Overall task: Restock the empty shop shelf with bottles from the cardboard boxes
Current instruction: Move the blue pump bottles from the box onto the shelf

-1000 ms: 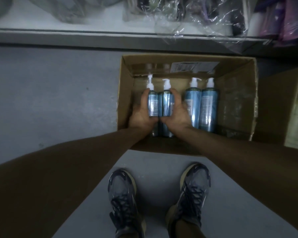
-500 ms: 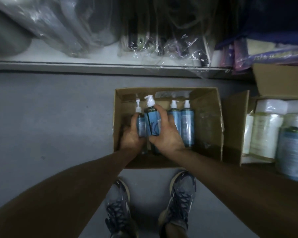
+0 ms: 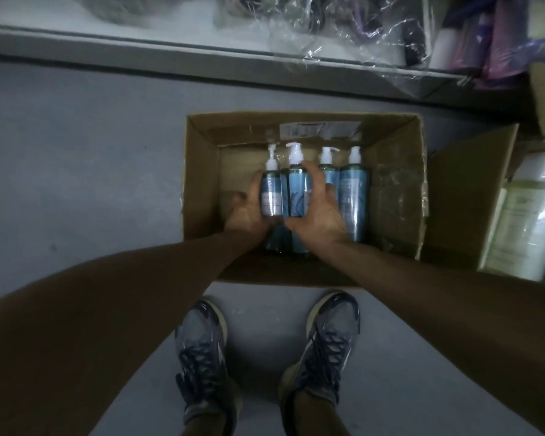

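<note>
**Two bottles gripped, none out of the box yet**

Nearest to me are my shoes (image 3: 265,357), planted on the grey floor (image 3: 76,158) just short of the cardboard box (image 3: 200,184). Both sleeves reach over its near wall. My left hand (image 3: 247,212) is wrapped round the leftmost bottle (image 3: 270,196), thumb up its outer side. My right hand (image 3: 318,212) curls round the second bottle (image 3: 296,193), fingers over the top of it and thumb under. Two more bottles, the third (image 3: 328,174) and the fourth (image 3: 354,190), stand untouched just beside my right hand, touching in a row.

So where am I? Early in this trip, I'd say: four pump tops are showing in the box and nothing has cleared the rim. The empty shelf I'm meant to fill isn't in view.

A second ago both gripped bottles sat level with the row. Now the second one's pump rides a little above its neighbours, so the lift has begun.

To my right stands a second box (image 3: 466,199) of pale wrapped bottles (image 3: 532,215). Farthest off is a shelf edge (image 3: 139,36) loaded with plastic-wrapped goods (image 3: 359,26).
</note>
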`<state>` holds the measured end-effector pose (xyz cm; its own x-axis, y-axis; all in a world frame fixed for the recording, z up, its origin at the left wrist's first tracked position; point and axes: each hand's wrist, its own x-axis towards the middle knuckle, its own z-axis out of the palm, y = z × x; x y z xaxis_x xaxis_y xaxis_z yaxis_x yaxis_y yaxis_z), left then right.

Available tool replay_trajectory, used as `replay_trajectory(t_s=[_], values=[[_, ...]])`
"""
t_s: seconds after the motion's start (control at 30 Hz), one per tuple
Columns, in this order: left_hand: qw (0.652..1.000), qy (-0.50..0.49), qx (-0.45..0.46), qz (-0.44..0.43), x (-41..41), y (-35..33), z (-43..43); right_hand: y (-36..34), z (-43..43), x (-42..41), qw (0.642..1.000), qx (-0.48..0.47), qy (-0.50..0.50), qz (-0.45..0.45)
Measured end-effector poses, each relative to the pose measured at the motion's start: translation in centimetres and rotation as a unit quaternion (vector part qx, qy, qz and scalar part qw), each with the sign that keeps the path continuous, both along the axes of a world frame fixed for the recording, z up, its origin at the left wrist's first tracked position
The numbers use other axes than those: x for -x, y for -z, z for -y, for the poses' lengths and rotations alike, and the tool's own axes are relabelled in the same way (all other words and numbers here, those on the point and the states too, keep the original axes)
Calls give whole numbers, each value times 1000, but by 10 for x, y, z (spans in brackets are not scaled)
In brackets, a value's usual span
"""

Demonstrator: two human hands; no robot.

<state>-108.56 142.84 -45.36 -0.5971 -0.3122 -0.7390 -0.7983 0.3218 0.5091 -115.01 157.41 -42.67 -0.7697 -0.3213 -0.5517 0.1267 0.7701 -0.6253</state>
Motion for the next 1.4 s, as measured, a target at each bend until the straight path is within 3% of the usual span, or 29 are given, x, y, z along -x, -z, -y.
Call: replay_trajectory(t_s=[0.17, 0.63, 0.93, 1.4], values=[[999, 15, 26, -29, 13, 14, -18, 13, -4, 6, 1000, -5, 15, -7], [996, 77, -12, -39, 17, -7, 21, -3, -8, 16, 999, 8, 25, 22], [995, 95, -10, 3, 27, -5, 17, -11, -18, 22, 999, -3, 32, 39], [998, 55, -25, -12, 26, 5, 17, -19, -20, 21, 997, -18, 38, 65]])
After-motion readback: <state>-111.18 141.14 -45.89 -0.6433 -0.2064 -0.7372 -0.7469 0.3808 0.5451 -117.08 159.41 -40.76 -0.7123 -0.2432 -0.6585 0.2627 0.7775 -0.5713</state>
